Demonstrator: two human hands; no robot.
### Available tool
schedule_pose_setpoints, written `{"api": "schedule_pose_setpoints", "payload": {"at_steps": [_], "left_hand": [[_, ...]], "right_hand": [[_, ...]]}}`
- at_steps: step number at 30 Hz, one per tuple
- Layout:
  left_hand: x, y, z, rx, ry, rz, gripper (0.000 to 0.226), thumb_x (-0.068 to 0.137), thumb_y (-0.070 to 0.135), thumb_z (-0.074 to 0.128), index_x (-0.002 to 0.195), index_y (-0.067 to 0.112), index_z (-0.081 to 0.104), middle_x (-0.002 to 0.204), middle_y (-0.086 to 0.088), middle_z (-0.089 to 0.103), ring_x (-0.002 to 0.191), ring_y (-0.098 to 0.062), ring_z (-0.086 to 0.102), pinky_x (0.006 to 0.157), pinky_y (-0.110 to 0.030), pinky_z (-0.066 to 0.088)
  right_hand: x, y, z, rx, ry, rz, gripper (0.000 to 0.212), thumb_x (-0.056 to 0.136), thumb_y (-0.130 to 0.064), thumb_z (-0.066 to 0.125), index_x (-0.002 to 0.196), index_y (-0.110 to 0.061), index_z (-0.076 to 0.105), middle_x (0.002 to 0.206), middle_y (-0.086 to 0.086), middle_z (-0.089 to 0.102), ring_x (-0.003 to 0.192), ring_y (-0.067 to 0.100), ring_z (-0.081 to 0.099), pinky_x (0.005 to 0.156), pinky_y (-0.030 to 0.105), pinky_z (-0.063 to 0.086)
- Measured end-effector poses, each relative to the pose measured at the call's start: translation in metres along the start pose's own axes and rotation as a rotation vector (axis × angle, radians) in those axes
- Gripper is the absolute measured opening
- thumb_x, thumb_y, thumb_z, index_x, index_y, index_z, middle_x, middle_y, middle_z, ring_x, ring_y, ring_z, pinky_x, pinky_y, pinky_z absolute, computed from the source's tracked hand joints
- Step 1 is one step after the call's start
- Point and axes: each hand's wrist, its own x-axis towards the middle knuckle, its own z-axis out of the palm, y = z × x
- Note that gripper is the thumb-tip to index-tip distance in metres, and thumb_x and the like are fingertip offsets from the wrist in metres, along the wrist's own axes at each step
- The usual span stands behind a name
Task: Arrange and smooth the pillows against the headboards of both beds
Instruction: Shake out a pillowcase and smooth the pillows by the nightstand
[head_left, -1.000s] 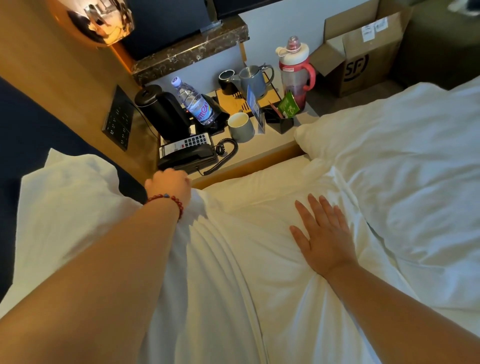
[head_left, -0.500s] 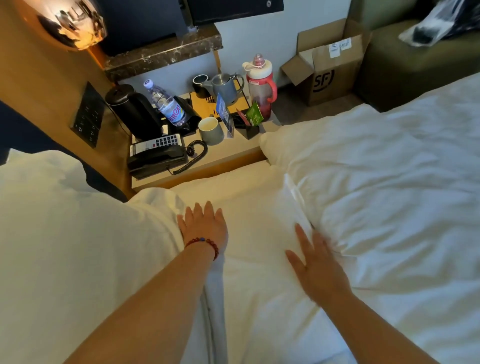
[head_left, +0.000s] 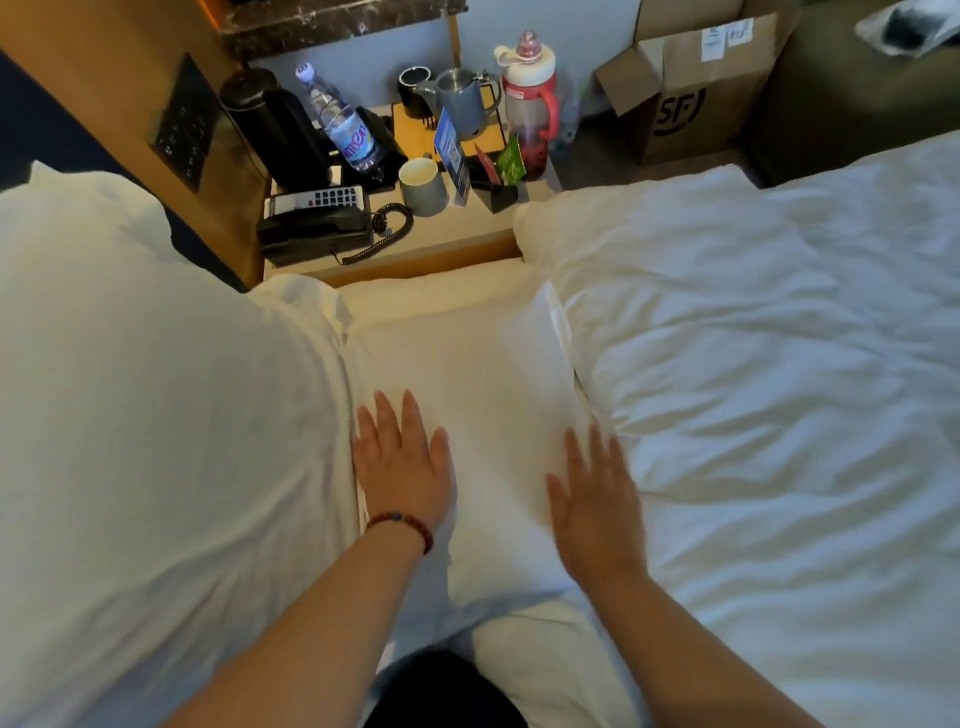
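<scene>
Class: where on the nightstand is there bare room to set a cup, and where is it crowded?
Free: the nightstand front strip, between telephone cord and duvet. Crowded: the back, with kettle, water bottle, red bottle.

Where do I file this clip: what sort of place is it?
Likely a hotel room: white pillows beside a nightstand carrying a corded telephone, kettle and mug.

Dim warm room light, soft shadows; wide-angle edge bending, slight blur

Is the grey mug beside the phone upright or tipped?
Upright: the grey mug stands on the nightstand, its round rim facing up.
</scene>
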Motion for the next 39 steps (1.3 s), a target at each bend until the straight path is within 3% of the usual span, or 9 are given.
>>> {"api": "schedule_pose_setpoints", "payload": {"at_steps": [4, 9, 15, 20, 25, 30, 33, 36, 39], "left_hand": [[-0.081, -0.006, 0.035, 0.016, -0.025, 0.167, 0.068, 0.092, 0.047, 0.012, 0.154, 0.024, -0.001, 0.162, -0.006, -0.008, 0.147, -0.021, -0.014, 0.116, -0.043, -0.009], [-0.113, -0.044, 0.03, -0.077, 0.165, 0.557, 0.048, 0.096, 0.026, 0.035, 0.143, 0.014, 0.038, 0.153, -0.013, 0.033, 0.138, -0.036, 0.03, 0.112, -0.044, 0.023], [-0.087, 0.01, 0.053, -0.006, 0.258, -0.034, 0.07, 0.093, 0.042, 0.031, 0.145, -0.004, 0.035, 0.153, -0.027, 0.029, 0.14, -0.049, 0.026, 0.113, -0.053, 0.013], [-0.143, 0.069, 0.084, -0.067, 0.054, 0.558, 0.056, 0.095, 0.031, 0.032, 0.148, 0.015, 0.038, 0.157, -0.007, 0.03, 0.148, -0.026, 0.007, 0.115, -0.055, 0.014], [-0.115, 0.056, 0.076, -0.064, 0.346, -0.138, 0.062, 0.094, 0.04, 0.03, 0.152, 0.016, 0.029, 0.16, -0.011, 0.016, 0.147, -0.038, 0.009, 0.118, -0.05, -0.007], [-0.148, 0.103, 0.112, 0.174, -0.029, 0.582, 0.054, 0.091, 0.041, 0.039, 0.143, 0.028, 0.046, 0.157, -0.001, 0.033, 0.148, -0.033, 0.007, 0.117, -0.052, -0.011], [-0.158, 0.088, 0.1, -0.016, 0.005, 0.721, 0.043, 0.088, 0.023, 0.048, 0.126, 0.014, 0.064, 0.133, -0.002, 0.06, 0.137, -0.026, 0.039, 0.118, -0.05, 0.017], [-0.164, 0.053, 0.079, -0.123, 0.277, 0.51, 0.043, 0.085, 0.014, 0.047, 0.125, 0.009, 0.062, 0.135, -0.012, 0.058, 0.13, -0.031, 0.048, 0.106, -0.052, 0.037], [-0.154, 0.02, 0.057, -0.03, 0.321, 0.11, 0.056, 0.094, 0.028, 0.04, 0.147, 0.01, 0.037, 0.156, -0.016, 0.029, 0.146, -0.033, 0.019, 0.117, -0.051, 0.018]], "right_hand": [[-0.034, -0.014, 0.031, -0.089, -0.095, -0.545, 0.054, 0.101, -0.046, 0.026, 0.15, -0.024, 0.03, 0.157, 0.001, 0.025, 0.141, 0.028, 0.038, 0.114, 0.041, 0.019], [-0.042, 0.047, 0.032, -0.026, -0.041, -0.063, 0.068, 0.097, -0.052, 0.024, 0.155, -0.017, 0.023, 0.158, 0.017, 0.029, 0.142, 0.032, 0.036, 0.111, 0.046, 0.035], [-0.071, 0.043, 0.014, 0.066, -0.041, -0.065, 0.071, 0.097, -0.047, 0.012, 0.155, -0.006, 0.02, 0.162, 0.015, 0.017, 0.148, 0.026, 0.022, 0.118, 0.038, 0.024], [-0.067, 0.055, 0.001, 0.236, -0.045, -0.027, 0.064, 0.099, -0.042, 0.015, 0.156, -0.012, 0.014, 0.164, 0.006, 0.01, 0.151, 0.017, 0.01, 0.12, 0.031, 0.012], [-0.062, 0.09, -0.007, 0.255, 0.006, -0.05, 0.064, 0.1, -0.045, 0.014, 0.155, -0.012, 0.019, 0.163, 0.005, 0.015, 0.15, 0.017, 0.013, 0.121, 0.036, 0.019], [-0.063, 0.104, -0.001, 0.241, -0.139, -0.152, 0.072, 0.094, -0.054, 0.005, 0.156, -0.019, 0.017, 0.163, -0.002, 0.01, 0.148, 0.006, 0.003, 0.121, 0.028, 0.01], [-0.058, 0.098, 0.002, 0.234, -0.195, -0.219, 0.073, 0.093, -0.055, 0.004, 0.155, -0.02, 0.019, 0.162, -0.004, 0.009, 0.149, 0.01, 0.007, 0.119, 0.025, 0.009], [-0.047, 0.076, 0.008, 0.233, -0.13, -0.354, 0.063, 0.099, -0.045, 0.017, 0.153, -0.014, 0.027, 0.16, 0.003, 0.019, 0.148, 0.018, 0.017, 0.12, 0.038, 0.021], [-0.037, 0.036, 0.018, 0.16, -0.106, -0.596, 0.056, 0.102, -0.039, 0.026, 0.152, -0.015, 0.03, 0.16, 0.008, 0.025, 0.148, 0.023, 0.018, 0.12, 0.042, 0.018]]}}
